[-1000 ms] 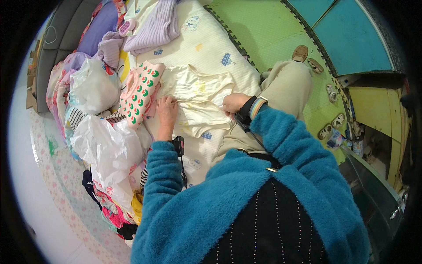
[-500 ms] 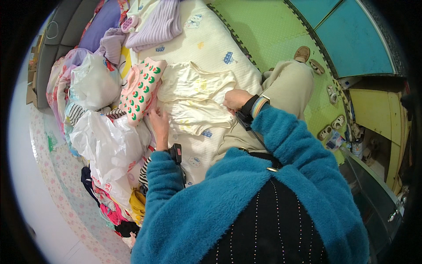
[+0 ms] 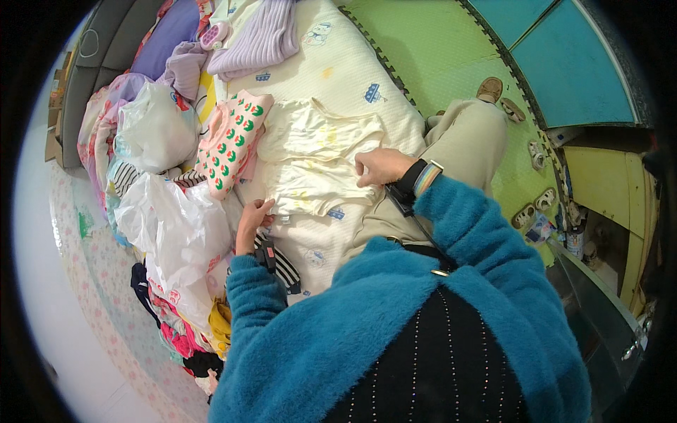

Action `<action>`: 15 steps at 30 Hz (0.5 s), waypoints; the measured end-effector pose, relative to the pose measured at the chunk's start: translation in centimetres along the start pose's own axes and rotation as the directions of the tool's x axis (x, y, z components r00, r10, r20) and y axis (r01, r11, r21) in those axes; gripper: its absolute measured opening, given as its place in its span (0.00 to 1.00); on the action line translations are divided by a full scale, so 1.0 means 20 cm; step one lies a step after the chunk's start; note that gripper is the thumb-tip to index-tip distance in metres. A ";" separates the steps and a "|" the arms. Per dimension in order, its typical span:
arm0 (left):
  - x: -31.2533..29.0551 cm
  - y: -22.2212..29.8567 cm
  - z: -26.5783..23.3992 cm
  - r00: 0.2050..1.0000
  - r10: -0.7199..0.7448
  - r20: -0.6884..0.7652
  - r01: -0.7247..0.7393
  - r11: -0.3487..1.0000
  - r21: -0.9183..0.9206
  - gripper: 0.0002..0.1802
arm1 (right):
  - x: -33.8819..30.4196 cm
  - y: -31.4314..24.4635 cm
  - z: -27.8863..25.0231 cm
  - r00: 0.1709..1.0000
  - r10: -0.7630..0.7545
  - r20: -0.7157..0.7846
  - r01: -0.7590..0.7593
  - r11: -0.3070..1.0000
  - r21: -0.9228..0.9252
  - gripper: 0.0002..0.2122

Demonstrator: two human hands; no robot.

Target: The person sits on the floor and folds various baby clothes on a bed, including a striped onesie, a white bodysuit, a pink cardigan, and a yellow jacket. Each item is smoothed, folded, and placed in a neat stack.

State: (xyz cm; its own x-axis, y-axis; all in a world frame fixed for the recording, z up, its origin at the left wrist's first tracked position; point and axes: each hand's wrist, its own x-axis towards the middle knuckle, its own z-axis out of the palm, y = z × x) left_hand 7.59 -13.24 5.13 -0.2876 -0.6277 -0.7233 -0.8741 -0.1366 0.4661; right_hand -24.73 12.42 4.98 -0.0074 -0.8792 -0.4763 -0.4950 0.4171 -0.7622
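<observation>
A cream sleeveless undershirt [image 3: 310,134] with faint yellow prints lies spread flat on the quilted bed cover in front of me, its shoulder end toward the right. My left hand [image 3: 255,217] pinches its near left corner between thumb and fingertips. At the near shoulder strap is my right hand [image 3: 384,168], its fingers curled and thumb bent in on the cloth's edge. A folded pink knit top [image 3: 233,137] with green and red motifs rests just left of the undershirt. Part of a black-and-white striped cloth [image 3: 284,266] shows beside my left wrist.
White plastic bags [image 3: 166,225] and heaped clothes line the left side. A lilac ribbed knit [image 3: 261,42] and a pink-and-white object [image 3: 215,35] lie at the far end of the patterned bed cover [image 3: 345,63]. Green foam mats [image 3: 437,49] with several shoes cover the floor on the right.
My left hand has come nearer to me, from beside the pink top to the undershirt's near left corner. My right hand has shifted slightly at the strap. More striped cloth shows.
</observation>
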 end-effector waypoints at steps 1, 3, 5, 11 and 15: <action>-0.02 -0.01 0.00 0.999 0.018 0.044 -0.016 0.999 -0.043 0.23 | -0.01 -0.01 0.00 0.997 0.032 0.070 -0.034 0.999 0.019 0.19; -0.05 -0.01 -0.01 0.992 0.038 0.117 -0.021 0.990 -0.142 0.16 | -0.03 -0.01 -0.01 0.986 0.027 0.164 -0.025 1.000 -0.016 0.24; -0.06 0.02 0.00 0.993 0.082 0.086 -0.057 0.963 -0.262 0.15 | -0.03 0.00 -0.01 0.981 0.032 0.194 -0.039 0.999 0.035 0.24; -0.14 0.21 -0.02 0.932 0.353 -0.085 -0.328 0.717 -0.615 0.17 | 0.03 0.09 -0.02 0.977 -0.065 -0.202 0.107 0.973 0.206 0.17; -0.06 0.42 0.01 0.886 0.422 -0.194 -0.414 0.529 -0.740 0.16 | 0.04 0.11 -0.06 0.891 0.205 -0.405 0.011 0.882 0.471 0.14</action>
State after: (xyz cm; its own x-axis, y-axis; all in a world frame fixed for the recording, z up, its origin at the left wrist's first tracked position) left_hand 0.61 -13.51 9.85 -0.5480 -0.7620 -0.3451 -0.0537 -0.3796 0.9236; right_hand -26.82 12.31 3.38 -0.4594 -0.7915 -0.4031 -0.0275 0.4663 -0.8842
